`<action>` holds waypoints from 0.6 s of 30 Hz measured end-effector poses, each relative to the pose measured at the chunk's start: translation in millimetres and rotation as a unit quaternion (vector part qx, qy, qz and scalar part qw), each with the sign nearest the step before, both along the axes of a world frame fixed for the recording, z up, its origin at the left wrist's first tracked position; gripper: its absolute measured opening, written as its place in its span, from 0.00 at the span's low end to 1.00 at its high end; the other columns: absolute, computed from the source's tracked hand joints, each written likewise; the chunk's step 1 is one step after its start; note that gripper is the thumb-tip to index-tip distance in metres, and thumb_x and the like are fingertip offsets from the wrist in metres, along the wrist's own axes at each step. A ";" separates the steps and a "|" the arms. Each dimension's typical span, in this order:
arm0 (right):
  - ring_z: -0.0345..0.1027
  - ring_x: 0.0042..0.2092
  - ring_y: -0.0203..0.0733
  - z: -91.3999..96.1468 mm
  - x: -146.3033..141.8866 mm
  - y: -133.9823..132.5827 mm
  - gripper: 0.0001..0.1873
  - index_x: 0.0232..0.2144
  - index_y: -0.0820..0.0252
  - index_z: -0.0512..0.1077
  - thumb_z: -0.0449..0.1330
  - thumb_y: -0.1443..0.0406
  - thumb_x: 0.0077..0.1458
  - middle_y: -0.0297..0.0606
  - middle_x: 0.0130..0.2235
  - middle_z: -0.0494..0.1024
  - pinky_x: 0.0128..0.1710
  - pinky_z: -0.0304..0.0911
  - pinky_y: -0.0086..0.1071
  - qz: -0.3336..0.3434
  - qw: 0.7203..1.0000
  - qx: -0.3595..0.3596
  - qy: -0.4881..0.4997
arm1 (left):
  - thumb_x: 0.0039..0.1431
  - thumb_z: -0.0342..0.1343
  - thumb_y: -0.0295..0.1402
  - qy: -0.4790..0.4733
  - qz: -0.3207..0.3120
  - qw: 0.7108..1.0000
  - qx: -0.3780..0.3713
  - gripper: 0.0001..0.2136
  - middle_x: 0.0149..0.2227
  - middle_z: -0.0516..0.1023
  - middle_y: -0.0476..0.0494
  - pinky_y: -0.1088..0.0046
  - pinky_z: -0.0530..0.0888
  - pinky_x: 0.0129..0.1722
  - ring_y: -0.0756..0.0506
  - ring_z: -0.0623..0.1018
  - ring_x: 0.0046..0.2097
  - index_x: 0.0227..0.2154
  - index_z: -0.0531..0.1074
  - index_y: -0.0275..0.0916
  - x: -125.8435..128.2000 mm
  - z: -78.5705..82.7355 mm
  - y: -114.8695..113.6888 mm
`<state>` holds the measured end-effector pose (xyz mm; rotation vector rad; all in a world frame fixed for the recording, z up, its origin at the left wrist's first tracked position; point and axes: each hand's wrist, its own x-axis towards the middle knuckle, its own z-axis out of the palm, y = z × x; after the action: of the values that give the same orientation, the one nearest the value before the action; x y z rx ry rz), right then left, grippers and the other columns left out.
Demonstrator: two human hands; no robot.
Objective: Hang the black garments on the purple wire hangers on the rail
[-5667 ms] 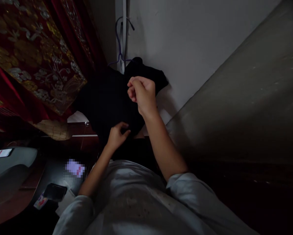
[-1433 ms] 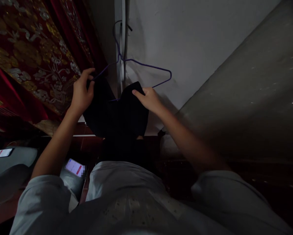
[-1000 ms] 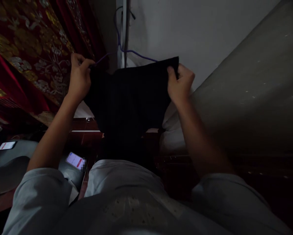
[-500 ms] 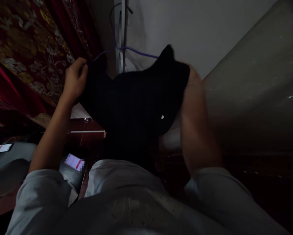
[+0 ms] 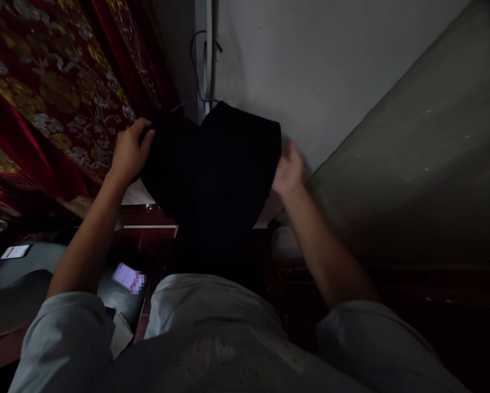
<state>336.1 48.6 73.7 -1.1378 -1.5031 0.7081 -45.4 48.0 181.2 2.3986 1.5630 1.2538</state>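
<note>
A black garment hangs on a purple wire hanger whose hook is caught high in the wall corner. My left hand grips the garment's left shoulder, fingers curled over the cloth. My right hand sits at the garment's right edge, blurred by motion, its fingers partly behind the cloth. The garment covers both hanger arms and drops down in front of my chest.
A red and gold embroidered curtain hangs at the left. A white wall is behind, and a slanted grey panel fills the right. Below left, a lit phone and another phone lie on dark furniture.
The garment's right side has been pulled down over the hanger arm, which now is covered. My right hand has dropped from the top corner to the garment's right edge.
</note>
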 end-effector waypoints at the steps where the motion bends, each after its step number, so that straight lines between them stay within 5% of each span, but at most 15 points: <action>1: 0.73 0.51 0.53 3.2 3.9 2.9 0.49 0.44 0.57 0.74 0.26 0.33 0.61 0.48 0.45 0.80 0.48 0.68 0.48 0.007 1.000 0.003 0.027 | 0.68 0.55 0.41 0.001 0.007 1.000 -0.001 0.10 0.46 0.80 0.42 0.59 0.72 0.56 0.38 0.78 0.54 0.45 0.73 0.42 -1.1 -0.3 0.8; 6: 0.71 0.57 0.56 35.4 15.9 7.0 0.35 0.46 0.51 0.74 0.43 0.36 0.57 0.47 0.50 0.79 0.51 0.66 0.49 -0.002 0.990 0.037 0.136 | 0.70 0.54 0.43 0.005 0.032 0.999 0.015 0.12 0.46 0.79 0.44 0.58 0.71 0.56 0.40 0.76 0.55 0.45 0.71 0.40 5.4 1.8 10.0; 9: 0.70 0.58 0.55 46.2 14.0 -1.6 0.31 0.48 0.52 0.75 0.44 0.42 0.60 0.48 0.57 0.76 0.55 0.64 0.49 -0.012 0.990 0.062 0.130 | 0.71 0.51 0.46 -0.002 0.037 0.999 0.022 0.13 0.47 0.79 0.45 0.59 0.72 0.56 0.41 0.76 0.56 0.46 0.70 0.41 6.1 -0.5 14.8; 18: 0.71 0.58 0.53 35.3 -17.0 -27.9 0.28 0.50 0.53 0.71 0.66 0.56 0.45 0.44 0.54 0.76 0.60 0.67 0.47 -0.039 0.985 0.154 0.069 | 0.66 0.56 0.47 0.009 0.064 0.998 0.021 0.15 0.43 0.81 0.41 0.61 0.74 0.53 0.39 0.79 0.50 0.42 0.74 0.39 -1.7 -16.9 14.7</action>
<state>319.1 20.7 109.0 -0.8886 -1.3867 0.4712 -47.1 62.7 164.3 2.3744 1.7377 1.3042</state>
